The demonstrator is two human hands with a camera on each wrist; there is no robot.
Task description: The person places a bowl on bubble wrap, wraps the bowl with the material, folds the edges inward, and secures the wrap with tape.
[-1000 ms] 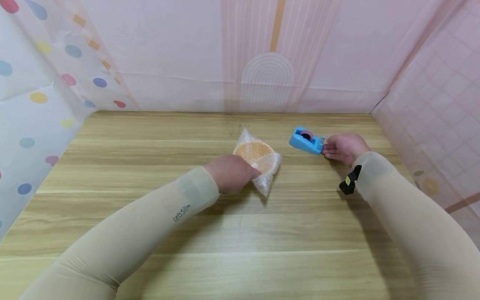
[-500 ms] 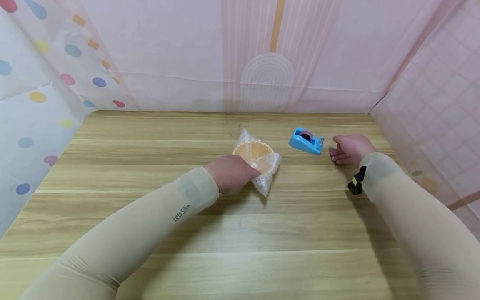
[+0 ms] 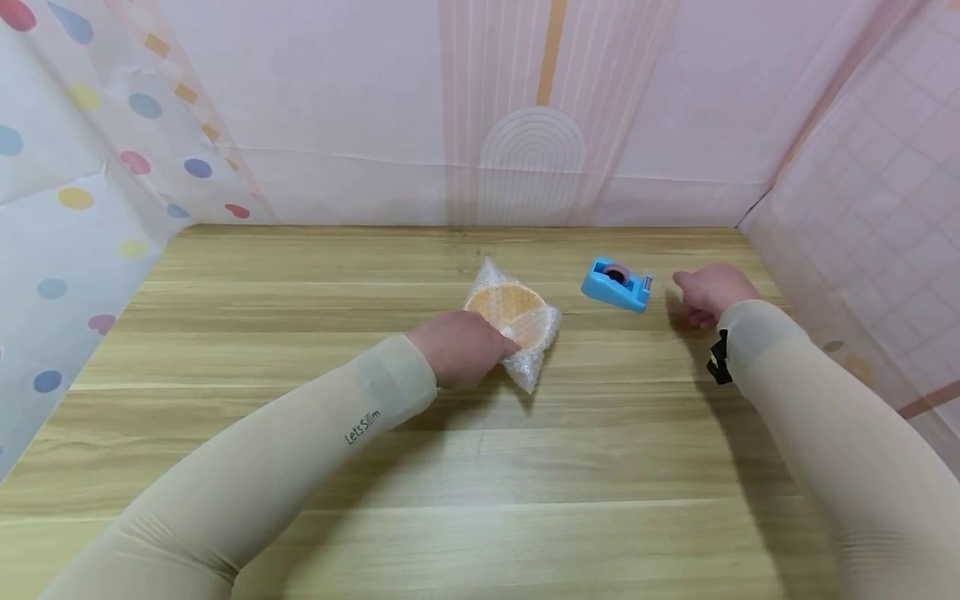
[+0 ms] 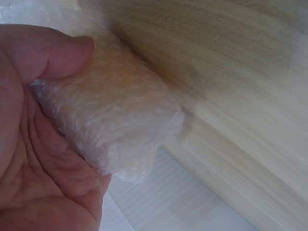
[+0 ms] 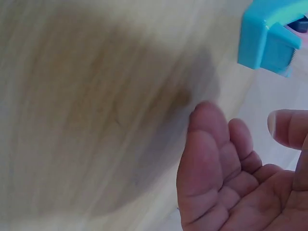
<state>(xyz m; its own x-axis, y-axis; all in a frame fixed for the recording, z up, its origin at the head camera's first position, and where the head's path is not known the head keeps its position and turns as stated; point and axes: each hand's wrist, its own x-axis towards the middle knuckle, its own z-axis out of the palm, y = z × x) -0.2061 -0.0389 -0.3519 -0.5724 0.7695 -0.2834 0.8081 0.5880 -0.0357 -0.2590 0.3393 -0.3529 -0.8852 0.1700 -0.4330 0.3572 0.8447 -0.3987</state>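
A bubble-wrap package (image 3: 525,321) lies near the middle of the table, a round orange-tan object showing through the clear wrap. My left hand (image 3: 461,346) holds its near left side, and in the left wrist view the thumb (image 4: 62,55) presses on top of the bubble wrap (image 4: 110,106) while the other fingers are hidden beneath it. To the right is a blue tape dispenser (image 3: 617,286) with a pinkish roll. Just right of its cutter end is my right hand (image 3: 716,292), apart from it. The right wrist view shows its fingers (image 5: 199,159) loosely bent, thumb held away, nothing visible between them.
The wood-grain table (image 3: 480,500) ends at the back against a pink printed sheet (image 3: 337,100). A polka-dot sheet (image 3: 75,250) stands along the left, and a grid-patterned one (image 3: 885,208) closes the right side near my right arm.
My right hand has drawn back from the tape dispenser's cutter end, to the right, and its fingers have bent more. The left hand and the package stay in place.
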